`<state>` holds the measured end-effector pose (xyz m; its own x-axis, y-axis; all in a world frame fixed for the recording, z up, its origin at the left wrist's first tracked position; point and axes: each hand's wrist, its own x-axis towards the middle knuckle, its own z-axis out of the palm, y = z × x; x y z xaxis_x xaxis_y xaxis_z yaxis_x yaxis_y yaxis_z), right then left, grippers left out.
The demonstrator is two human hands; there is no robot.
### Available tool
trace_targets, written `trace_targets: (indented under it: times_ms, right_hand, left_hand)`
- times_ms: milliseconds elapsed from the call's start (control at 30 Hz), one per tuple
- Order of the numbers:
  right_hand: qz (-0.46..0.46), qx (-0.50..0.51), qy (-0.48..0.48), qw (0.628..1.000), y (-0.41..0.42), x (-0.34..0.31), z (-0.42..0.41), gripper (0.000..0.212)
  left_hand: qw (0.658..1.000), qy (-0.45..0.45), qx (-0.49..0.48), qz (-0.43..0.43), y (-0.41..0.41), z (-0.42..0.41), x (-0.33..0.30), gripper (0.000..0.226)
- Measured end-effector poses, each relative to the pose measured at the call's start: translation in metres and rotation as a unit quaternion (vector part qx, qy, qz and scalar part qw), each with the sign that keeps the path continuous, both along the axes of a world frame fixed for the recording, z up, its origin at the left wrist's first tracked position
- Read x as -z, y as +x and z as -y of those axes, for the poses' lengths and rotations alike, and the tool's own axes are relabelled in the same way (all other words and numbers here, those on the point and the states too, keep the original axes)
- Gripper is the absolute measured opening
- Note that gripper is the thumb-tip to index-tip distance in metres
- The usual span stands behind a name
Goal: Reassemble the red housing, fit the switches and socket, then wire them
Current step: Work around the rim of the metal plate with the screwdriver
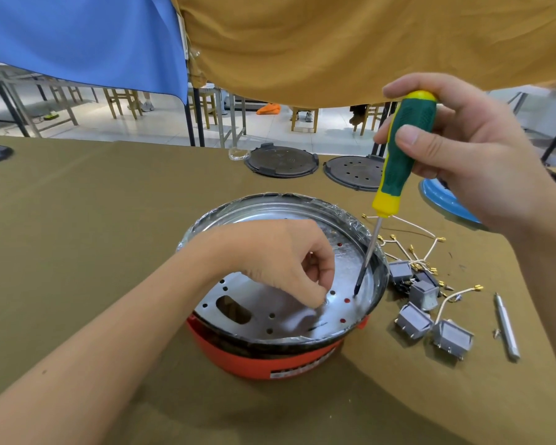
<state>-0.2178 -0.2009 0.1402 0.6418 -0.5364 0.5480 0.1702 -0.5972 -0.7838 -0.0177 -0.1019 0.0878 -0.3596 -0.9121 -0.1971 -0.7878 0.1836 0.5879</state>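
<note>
Centrally: housing [289,354]; left hand [280,255] pinching at plate [302,303]; right hand [472,162] gripping screwdriver [405,149]; switches [430,309] at 3 o'clock.

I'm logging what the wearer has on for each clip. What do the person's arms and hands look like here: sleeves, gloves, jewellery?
Both are bare. The left hand and its forearm show no glove, sleeve, watch or ring as far as the frame edge. The right hand is likewise ungloved, with no ring, and its forearm runs off the right edge uncovered. No markings or bands are visible on either.
</note>
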Motion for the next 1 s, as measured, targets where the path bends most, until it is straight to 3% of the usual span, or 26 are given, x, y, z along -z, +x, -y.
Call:
trace_targets:
  times_ms: [233, 600, 767, 1000]
  right_hand:
    - [-0.005, 0.01, -0.005, 1.0, -0.001, 0.0, 0.001, 0.035]
    - [-0.002, 0.002, 0.003, 1.0, -0.001, -0.001, -0.002, 0.047]
    - [-0.005, 0.004, -0.004, 1.0, -0.002, -0.004, -0.004, 0.038]
    - [-0.002, -0.001, -0.022, 1.0, -0.007, -0.01, -0.008, 0.036]
  left_hand:
    - [1.0, -0.016, 0.014, -0.012, -0.014, -0.001, 0.007, 0.01]
    - [0.999, -0.018, 0.033, -0.014, -0.018, -0.001, 0.01, 0.009]
    - [0.999, -0.018, 0.03, -0.013, -0.019, -0.003, 0.01, 0.01]
    - [0.998, -0.043, 0.044, 0.034, -0.024, -0.013, 0.005, 0.011]
